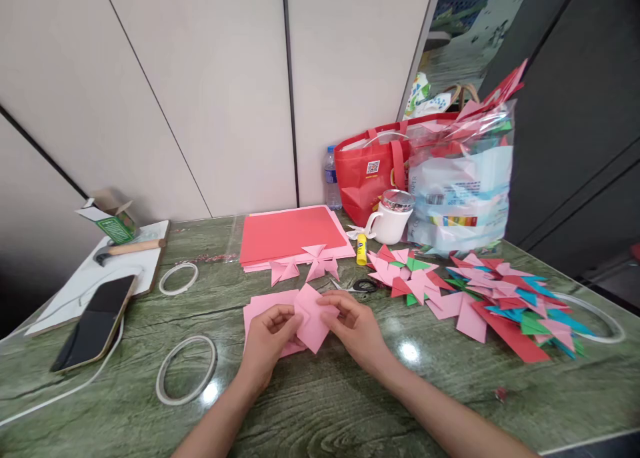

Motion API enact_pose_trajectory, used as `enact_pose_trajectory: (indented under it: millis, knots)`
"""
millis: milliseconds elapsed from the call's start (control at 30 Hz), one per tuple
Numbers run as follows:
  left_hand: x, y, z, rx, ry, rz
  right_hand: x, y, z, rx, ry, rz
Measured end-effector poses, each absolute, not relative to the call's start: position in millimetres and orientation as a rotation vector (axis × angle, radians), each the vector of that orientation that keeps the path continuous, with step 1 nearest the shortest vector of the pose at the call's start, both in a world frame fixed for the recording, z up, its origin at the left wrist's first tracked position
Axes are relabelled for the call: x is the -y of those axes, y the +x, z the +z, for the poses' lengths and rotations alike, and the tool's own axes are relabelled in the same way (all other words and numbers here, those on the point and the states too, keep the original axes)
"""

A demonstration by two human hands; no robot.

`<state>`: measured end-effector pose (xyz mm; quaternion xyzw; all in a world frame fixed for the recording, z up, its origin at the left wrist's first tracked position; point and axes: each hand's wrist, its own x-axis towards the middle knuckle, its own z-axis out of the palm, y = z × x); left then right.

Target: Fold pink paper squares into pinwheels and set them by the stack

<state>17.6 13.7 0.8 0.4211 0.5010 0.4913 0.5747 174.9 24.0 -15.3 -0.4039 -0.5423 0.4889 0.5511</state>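
Both of my hands pinch a folded pink paper piece [313, 317] just above the green table [320, 405]. My left hand [267, 345] grips its left edge with thumb and fingers closed. My right hand [356, 326] grips the right edge the same way. Flat pink sheets [260, 306] lie under and behind the piece. Two finished pink folded shapes [305, 266] rest in front of a stack of red and pink paper [290, 235].
A pile of folded pink, red, green and blue shapes [480, 295] spreads at the right. Scissors [357, 286], a yellow glue stick [361, 249], a white mug [393, 221], a red bag [373, 171] and a plastic bag [463, 185] stand behind. Left: phone [95, 321], tape rings [186, 369], hammer [127, 248].
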Motion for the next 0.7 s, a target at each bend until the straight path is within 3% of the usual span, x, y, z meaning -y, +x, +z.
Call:
enact_pose_trajectory:
  millis: [167,400,700]
  knots:
    - [-14.6,15.6,0.9,-1.192,1.004,1.271,-23.9,172.9,-17.7,1.18,-0.952,1.28]
    - [-13.9,15.9,-1.2,-1.169,1.112,1.25,-25.5,175.5,-20.5,1.216,-1.013,1.19]
    - [-11.3,12.6,3.0,-1.232,1.886,1.458,-22.4,171.9,-11.7,1.118,-0.856,1.509]
